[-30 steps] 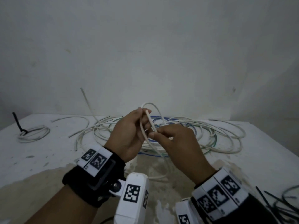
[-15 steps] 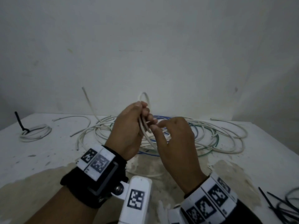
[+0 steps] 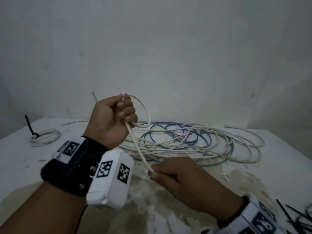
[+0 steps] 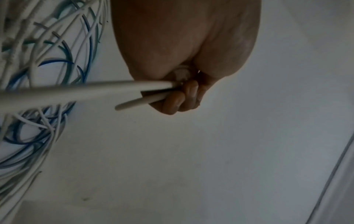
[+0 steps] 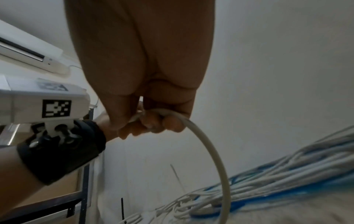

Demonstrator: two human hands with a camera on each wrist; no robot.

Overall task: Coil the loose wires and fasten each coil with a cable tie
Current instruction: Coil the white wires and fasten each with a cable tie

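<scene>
My left hand [image 3: 122, 111] is raised above the table and grips a small loop of white wire [image 3: 143, 108]; its curled fingers [image 4: 184, 97] close round two strands, one cut end sticking out. From that fist the white wire [image 3: 138, 149] runs down to my right hand [image 3: 156, 173], which pinches it low over the table. In the right wrist view the wire [image 5: 214, 151] arcs out of the right fingers [image 5: 153, 122]. Behind both hands lies a loose pile of white, blue and green wires [image 3: 194, 141].
A finished white coil with a black cable tie [image 3: 44, 137] lies at the far left of the white table [image 3: 278, 157]. Several black cable ties [image 3: 300, 218] lie at the near right edge. A wall stands close behind the table.
The hands were close together forming a loop. Now the left hand has risen with the loop in its fist, and the right hand has slid down the wire toward me.
</scene>
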